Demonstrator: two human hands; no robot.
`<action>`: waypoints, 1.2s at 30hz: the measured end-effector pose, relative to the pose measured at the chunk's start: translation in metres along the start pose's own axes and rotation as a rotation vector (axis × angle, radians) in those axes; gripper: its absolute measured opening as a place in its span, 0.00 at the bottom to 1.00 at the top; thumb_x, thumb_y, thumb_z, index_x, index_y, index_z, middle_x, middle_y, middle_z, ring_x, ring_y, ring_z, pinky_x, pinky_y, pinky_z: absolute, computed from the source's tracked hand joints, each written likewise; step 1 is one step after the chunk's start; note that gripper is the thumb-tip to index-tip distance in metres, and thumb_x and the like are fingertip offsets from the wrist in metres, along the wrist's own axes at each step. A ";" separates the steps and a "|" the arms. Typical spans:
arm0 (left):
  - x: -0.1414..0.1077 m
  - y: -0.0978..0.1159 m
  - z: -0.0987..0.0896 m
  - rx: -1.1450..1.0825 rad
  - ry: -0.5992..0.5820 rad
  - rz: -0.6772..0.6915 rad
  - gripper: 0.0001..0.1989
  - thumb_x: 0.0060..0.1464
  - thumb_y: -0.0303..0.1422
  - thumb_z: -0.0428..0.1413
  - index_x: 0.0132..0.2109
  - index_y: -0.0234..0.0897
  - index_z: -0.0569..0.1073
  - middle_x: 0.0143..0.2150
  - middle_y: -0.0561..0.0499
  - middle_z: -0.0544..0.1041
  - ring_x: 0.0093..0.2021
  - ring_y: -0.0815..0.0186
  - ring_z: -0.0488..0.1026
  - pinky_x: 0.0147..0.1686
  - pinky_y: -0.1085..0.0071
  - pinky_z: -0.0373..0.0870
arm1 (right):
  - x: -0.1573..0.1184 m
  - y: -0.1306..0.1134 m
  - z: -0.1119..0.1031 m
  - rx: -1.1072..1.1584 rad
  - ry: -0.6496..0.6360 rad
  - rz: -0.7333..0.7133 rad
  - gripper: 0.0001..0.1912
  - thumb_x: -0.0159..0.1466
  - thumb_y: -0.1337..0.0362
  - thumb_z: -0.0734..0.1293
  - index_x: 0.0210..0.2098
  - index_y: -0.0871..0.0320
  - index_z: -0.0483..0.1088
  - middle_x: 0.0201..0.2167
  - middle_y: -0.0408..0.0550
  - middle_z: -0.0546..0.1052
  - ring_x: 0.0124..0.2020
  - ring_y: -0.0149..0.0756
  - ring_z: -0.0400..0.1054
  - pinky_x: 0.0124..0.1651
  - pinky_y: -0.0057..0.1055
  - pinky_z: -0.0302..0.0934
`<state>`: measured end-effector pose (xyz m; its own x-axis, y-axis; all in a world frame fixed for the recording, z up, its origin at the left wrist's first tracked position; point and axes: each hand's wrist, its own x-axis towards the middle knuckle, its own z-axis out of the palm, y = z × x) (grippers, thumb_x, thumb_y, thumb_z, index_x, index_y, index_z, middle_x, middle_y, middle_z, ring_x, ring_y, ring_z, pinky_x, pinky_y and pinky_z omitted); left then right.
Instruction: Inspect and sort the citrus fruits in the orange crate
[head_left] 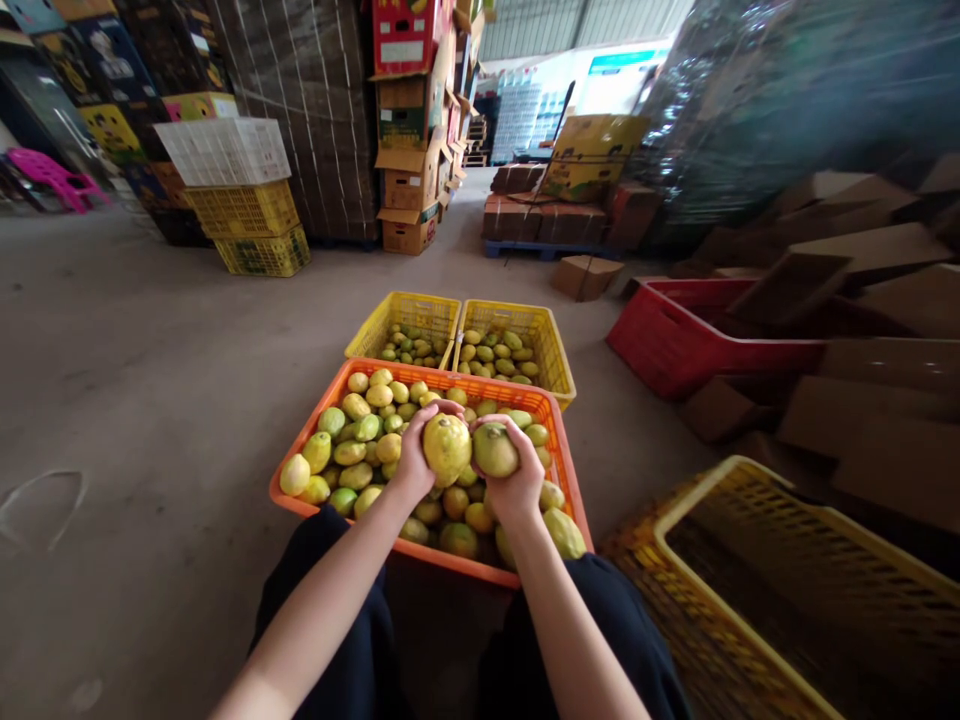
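Observation:
My left hand (414, 462) is wrapped round a yellow, roundish fruit (448, 450) with a knobbly end turned toward me. Close beside it, my right hand (523, 487) grips a greener, smoother fruit (495, 451). Both are held up side by side over an orange crate (330, 505) that stands before my knees. Many loose fruits (356, 475), yellow to green and round to oval, fill this crate. Their exact kind is unclear. The hands hide part of the fruit under them.
Behind the orange crate stand two yellow crates (559, 365) with more fruit. A yellow crate (739, 590) is at right, near a red bin (675, 345) and cardboard boxes (885, 400). Stacked crates (244, 210) and a loaded pallet (540, 248) stand farther back.

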<state>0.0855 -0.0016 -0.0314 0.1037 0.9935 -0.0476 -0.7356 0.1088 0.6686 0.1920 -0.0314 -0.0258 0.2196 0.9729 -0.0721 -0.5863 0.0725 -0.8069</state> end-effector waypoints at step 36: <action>0.009 -0.003 -0.006 -0.161 0.225 -0.167 0.05 0.48 0.33 0.58 0.29 0.35 0.74 0.27 0.51 0.76 0.33 0.62 0.78 0.38 0.69 0.73 | 0.013 0.016 -0.007 0.037 0.128 0.127 0.13 0.53 0.51 0.72 0.30 0.54 0.74 0.26 0.40 0.78 0.23 0.33 0.67 0.18 0.28 0.53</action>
<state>0.0847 0.0077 -0.0379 0.0945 0.9422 -0.3214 -0.8191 0.2570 0.5128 0.1906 -0.0189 -0.0441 0.2379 0.9391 -0.2479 -0.6433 -0.0389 -0.7646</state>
